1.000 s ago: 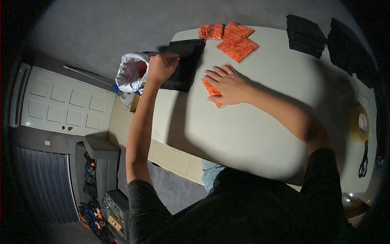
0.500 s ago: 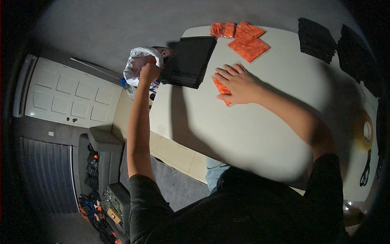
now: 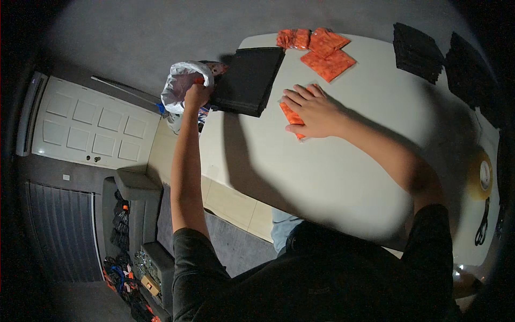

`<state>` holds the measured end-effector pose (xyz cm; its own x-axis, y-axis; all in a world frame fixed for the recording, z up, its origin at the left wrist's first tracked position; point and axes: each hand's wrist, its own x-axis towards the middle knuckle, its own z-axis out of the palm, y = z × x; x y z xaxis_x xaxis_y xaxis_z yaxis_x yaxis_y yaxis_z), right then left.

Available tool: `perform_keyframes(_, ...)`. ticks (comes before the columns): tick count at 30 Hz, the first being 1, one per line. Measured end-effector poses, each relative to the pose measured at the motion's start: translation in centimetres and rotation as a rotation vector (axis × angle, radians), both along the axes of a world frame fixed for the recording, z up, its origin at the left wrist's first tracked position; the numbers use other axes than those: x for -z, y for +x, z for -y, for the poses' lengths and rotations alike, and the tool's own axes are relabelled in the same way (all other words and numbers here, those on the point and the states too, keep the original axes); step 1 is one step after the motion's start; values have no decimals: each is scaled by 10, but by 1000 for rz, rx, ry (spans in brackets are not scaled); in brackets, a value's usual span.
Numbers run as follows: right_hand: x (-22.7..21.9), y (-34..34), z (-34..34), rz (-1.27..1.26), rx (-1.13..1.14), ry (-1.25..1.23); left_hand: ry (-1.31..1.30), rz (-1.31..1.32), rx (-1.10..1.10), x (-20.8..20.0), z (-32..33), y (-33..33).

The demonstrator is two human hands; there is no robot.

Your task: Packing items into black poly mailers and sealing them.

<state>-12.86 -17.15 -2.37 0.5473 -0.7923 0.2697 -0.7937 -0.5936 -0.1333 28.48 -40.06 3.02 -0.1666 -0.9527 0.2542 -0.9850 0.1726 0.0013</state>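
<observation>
My left hand (image 3: 197, 97) is at the mouth of a white plastic bag (image 3: 170, 91) beyond the table's left edge. Its fingers are closed; a bit of orange shows at their tips, too little to name. On the white table (image 3: 322, 177), my right hand (image 3: 314, 112) lies flat with fingers spread over an orange packet (image 3: 291, 113) in clear plastic, covering most of it. Farther back lie more orange packets (image 3: 328, 63), some overlapping. A stack of flat black sheets or bags (image 3: 249, 78) sits between the white bag and my right hand.
At the far right are two black stacks (image 3: 417, 52) (image 3: 469, 72). A roll of clear tape (image 3: 484, 174) and black-handled scissors (image 3: 482, 228) lie near the right edge. Left of the table stand a grey sofa (image 3: 140, 188) and a white door (image 3: 94, 123).
My left hand has barely shifted at the bag's mouth, and more orange shows by its fingers. The right hand stays on the packet.
</observation>
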Motion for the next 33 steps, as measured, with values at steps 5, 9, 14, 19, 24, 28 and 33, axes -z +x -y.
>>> perform_keyframes(5,2,2,0,19,0,-48,17,12,-49,-1,-4,-2)
perform_keyframes(9,15,-8,5,66,-15,-83,15,-3,-117,0,-29,-47)
perform_keyframes(14,12,-6,5,55,-10,-48,-37,-72,-145,0,-44,-50)
perform_keyframes(19,13,-2,4,54,2,-56,-104,-179,-139,17,-41,-37)
perform_keyframes(24,0,0,-1,5,6,-6,-94,-309,-129,32,-43,-31)
perform_keyframes(28,7,-6,2,5,6,-24,-124,-385,-141,39,-50,-45)
perform_keyframes(33,5,-4,0,19,24,-92,-164,-421,-171,38,-53,-41)
